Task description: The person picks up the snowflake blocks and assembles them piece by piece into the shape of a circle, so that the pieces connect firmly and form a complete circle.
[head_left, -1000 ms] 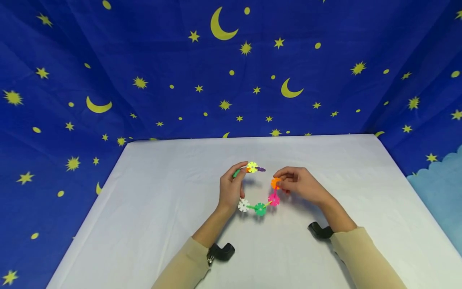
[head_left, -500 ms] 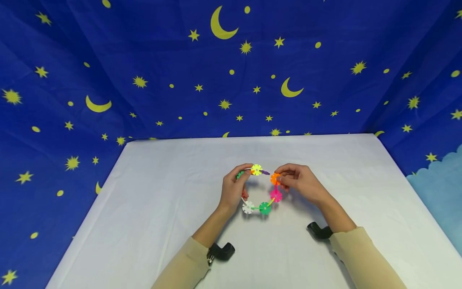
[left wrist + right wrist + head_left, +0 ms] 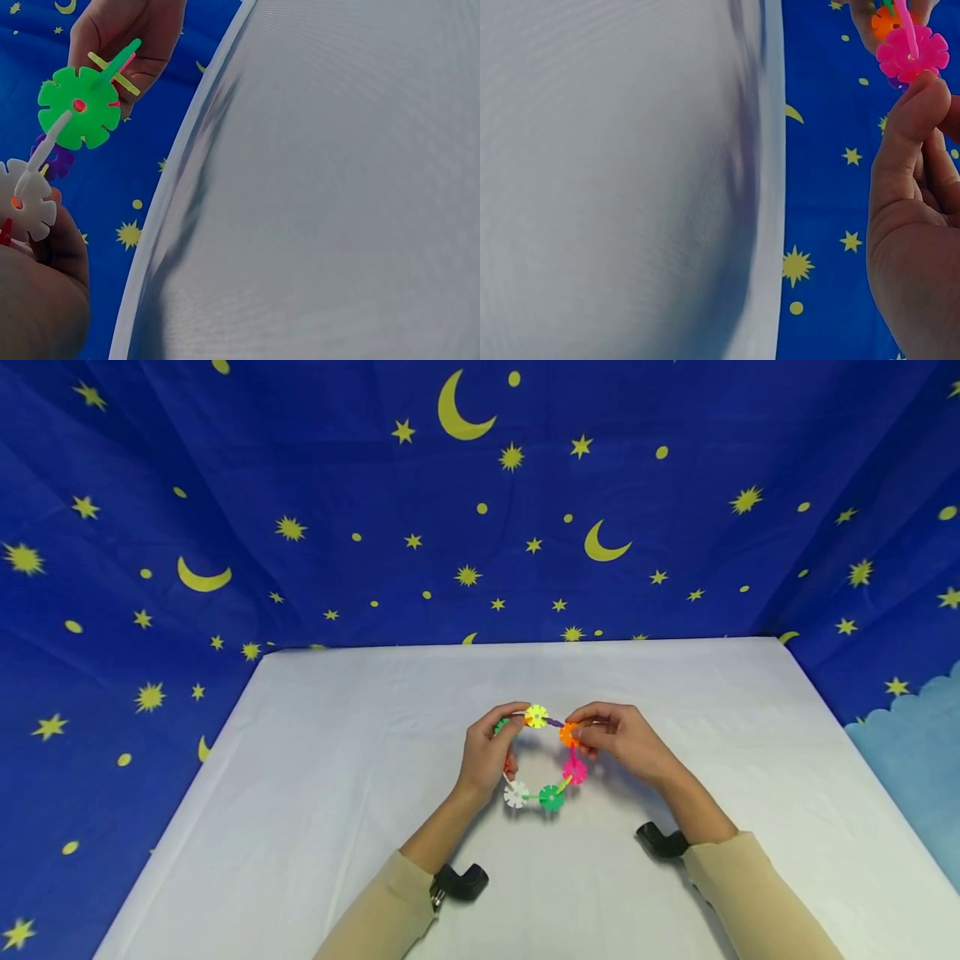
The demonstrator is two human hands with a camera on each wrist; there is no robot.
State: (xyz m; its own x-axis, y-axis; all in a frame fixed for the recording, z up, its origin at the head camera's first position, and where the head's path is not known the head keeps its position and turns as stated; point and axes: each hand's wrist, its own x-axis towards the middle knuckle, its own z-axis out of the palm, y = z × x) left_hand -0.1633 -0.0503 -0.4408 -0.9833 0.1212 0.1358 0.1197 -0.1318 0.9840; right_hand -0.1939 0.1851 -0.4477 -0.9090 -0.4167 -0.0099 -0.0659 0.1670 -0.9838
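Between my hands hangs a ring of notched plastic snowflake discs, linked edge to edge above the table. My left hand (image 3: 486, 752) pinches its left side near a green disc (image 3: 502, 727) and the yellow disc (image 3: 536, 717). With thumb and fingertips my right hand (image 3: 626, 737) pinches the orange disc (image 3: 568, 734), right at the end of the purple disc (image 3: 553, 722). Lower round the ring come a pink disc (image 3: 574, 772), another green disc (image 3: 79, 109) and a white disc (image 3: 30, 202). Fingers of my left hand partly hide a red disc (image 3: 510, 766).
A white cloth covers the table (image 3: 360, 793). Black wrist mounts (image 3: 467, 882) stick out by both sleeves. Behind the table hangs a blue curtain (image 3: 525, 485) with yellow moons and stars, and a light blue patch (image 3: 911, 760) shows at the right.
The ring's gap has narrowed: the left hand's yellow and purple discs moved right until the purple one met the orange disc in the right hand. The white and green discs shifted slightly right.
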